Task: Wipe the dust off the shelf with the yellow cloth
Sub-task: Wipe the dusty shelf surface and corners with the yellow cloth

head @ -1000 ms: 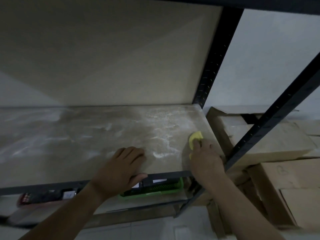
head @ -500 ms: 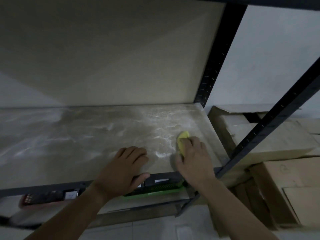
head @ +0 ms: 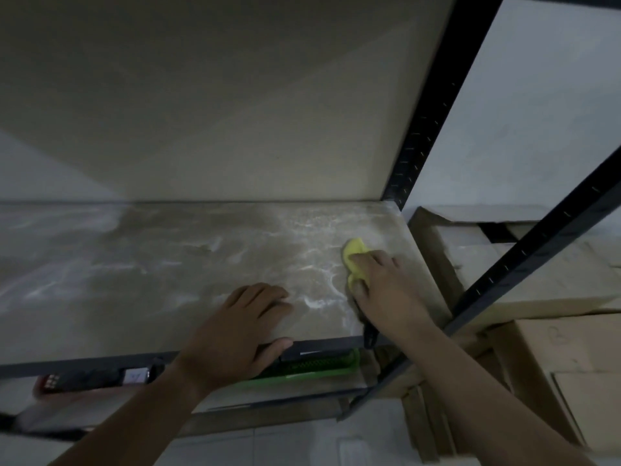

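Left hand [head: 232, 334] flat, fingers [head: 265, 294] spread, right hand [head: 386, 290] palm down, fingers curled, forearms extended

Dim, grainy view, soft blur throughout, pale glare on dusty shelf [head: 188, 264], wide-angle bending at edges

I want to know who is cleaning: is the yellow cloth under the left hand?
No, the yellow cloth is pressed under the right hand, while the left hand rests flat on the dusty shelf.

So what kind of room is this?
Probably a storeroom or garage. There is a black metal rack with a dusty shelf, and stacked cardboard boxes beside it on the floor.
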Demonstrator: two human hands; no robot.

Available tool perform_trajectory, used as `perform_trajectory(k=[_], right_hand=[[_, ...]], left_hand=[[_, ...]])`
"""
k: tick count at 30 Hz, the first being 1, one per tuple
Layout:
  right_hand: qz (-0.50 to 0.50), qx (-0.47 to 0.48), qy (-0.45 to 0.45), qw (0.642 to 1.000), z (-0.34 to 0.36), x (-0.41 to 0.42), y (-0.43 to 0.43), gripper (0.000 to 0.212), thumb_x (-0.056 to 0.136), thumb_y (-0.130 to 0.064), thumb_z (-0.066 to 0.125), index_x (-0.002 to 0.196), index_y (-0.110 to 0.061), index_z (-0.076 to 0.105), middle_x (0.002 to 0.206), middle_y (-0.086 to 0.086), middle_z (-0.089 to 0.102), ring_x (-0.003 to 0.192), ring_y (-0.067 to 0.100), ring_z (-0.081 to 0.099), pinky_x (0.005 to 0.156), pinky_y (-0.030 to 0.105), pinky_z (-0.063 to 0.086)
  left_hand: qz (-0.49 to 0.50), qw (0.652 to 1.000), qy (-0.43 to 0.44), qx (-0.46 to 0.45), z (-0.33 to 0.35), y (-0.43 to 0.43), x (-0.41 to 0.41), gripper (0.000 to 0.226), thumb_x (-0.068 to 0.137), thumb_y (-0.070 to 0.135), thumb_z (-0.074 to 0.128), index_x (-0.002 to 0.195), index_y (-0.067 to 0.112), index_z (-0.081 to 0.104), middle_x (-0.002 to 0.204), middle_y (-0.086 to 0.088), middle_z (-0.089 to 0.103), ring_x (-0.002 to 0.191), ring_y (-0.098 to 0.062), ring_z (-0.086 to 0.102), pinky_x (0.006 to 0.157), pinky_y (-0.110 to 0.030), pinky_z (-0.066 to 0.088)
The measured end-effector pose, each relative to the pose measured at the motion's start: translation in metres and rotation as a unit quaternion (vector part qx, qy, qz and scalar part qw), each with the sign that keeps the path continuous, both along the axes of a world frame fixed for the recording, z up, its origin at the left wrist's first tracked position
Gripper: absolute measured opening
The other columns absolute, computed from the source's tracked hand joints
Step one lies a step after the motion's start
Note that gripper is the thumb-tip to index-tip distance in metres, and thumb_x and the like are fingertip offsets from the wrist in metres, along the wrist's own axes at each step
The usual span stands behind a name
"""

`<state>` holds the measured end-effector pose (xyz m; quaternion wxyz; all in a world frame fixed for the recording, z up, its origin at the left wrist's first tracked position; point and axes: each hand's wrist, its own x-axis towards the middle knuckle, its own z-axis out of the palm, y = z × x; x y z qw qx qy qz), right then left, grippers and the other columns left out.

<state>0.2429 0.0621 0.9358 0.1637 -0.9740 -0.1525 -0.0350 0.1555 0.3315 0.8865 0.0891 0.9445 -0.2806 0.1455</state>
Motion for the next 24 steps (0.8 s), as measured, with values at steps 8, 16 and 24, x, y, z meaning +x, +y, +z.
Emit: perform_trajectory(k=[8,16,24], right_hand=[[-0.197,0.012,0.004,0.980,0.008,0.102,-0.023,0.042,0.093,-0.023,0.048,0.134,-0.014,0.046,0.139,0.016,0.043,0.122,0.041,0.043,0.103,0.045,0.036],[-0.152,-0.021,-0.013,0.988,0.005,0.126,0.014,0.027,0.093,-0.024,0.042,0.106,-0.010,0.062,0.119,0.015,0.062,0.111,0.034,0.054,0.098,0.046,0.043],[-0.168,0.016,0.005,0.986,0.010,0.159,-0.005,0.036,0.093,-0.018,0.047,0.128,-0.012,0.052,0.132,0.014,0.055,0.114,0.035,0.053,0.093,0.040,0.042]], left_hand=[[0.007,0.999,0.035,-0.006,0.002,0.000,0.001,0.055,0.110,0.057,0.036,0.134,0.017,0.066,0.140,-0.005,0.060,0.132,-0.025,0.050,0.110,-0.037,0.037],[0.008,0.998,0.056,-0.013,0.003,0.003,0.003,0.057,0.109,0.058,0.036,0.134,0.017,0.066,0.141,-0.007,0.059,0.132,-0.027,0.051,0.112,-0.037,0.035],[0.017,0.998,0.061,-0.012,0.006,0.002,0.001,0.053,0.107,0.057,0.042,0.137,0.019,0.065,0.143,-0.004,0.057,0.134,-0.025,0.050,0.110,-0.037,0.041]])
